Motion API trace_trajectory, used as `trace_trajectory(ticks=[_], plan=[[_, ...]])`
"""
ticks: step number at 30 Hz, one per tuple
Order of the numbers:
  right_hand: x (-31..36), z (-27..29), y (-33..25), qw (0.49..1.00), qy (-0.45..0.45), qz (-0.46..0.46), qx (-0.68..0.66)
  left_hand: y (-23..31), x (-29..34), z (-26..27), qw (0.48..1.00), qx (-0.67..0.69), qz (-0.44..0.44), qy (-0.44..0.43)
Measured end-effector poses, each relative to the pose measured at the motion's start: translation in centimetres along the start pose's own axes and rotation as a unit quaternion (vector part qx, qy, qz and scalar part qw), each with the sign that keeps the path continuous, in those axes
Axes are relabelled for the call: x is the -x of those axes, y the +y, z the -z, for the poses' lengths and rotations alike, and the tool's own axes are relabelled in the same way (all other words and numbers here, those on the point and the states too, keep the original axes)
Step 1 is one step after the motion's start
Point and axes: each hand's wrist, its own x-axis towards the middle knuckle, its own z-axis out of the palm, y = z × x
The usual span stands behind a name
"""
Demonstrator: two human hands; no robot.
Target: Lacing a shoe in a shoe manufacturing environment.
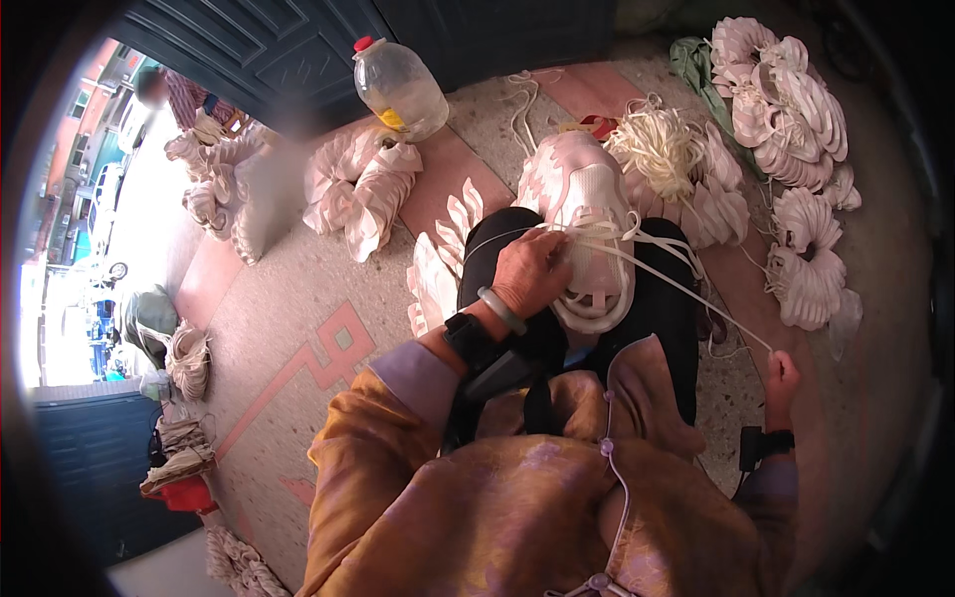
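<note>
On my lap lies a pale pink and white shoe upper (595,269), its toe pointing away from me and a white shoelace (686,289) threaded across its opening. My left hand (532,271) rests at the left edge of that upper, fingers curled and pinched on the lace; a thin strand loops out to its left. Out to the right, my right hand (783,376) is closed on the lace, drawn in a straight, taut line from the upper. Beyond the upper sits a bundle of cream shoelaces (657,149) on more shoe uppers.
Stacked shoe uppers stand on the patterned floor (288,328): a pile (363,189) at far left and others (786,109) at far right. A clear jug (400,95) with a red cap stands by the dark door (269,60). Someone sits at far left, near the bright street opening.
</note>
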Motion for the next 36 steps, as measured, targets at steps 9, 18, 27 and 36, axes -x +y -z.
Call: trace_trajectory(ticks=[9,18,27,36], plan=[[-3.4,-5.8,-14.4,0.970,-0.106,0.202,0.084,-1.5,-2.2,2.7,0.989,-0.129,0.016,0.075],[-5.5,-12.5,-24.5,0.930,-0.095,0.343,-0.087,-2.7,-3.9,4.1,0.888,0.369,0.251,-0.109],[-6.4,-12.1,-23.9,0.940,-0.083,0.313,-0.107,-3.1,-4.5,3.4,0.809,0.510,0.258,-0.134],[-5.1,-3.8,-14.3,0.977,-0.077,0.191,-0.060,-1.3,-3.7,2.4,0.914,0.328,0.213,-0.110]])
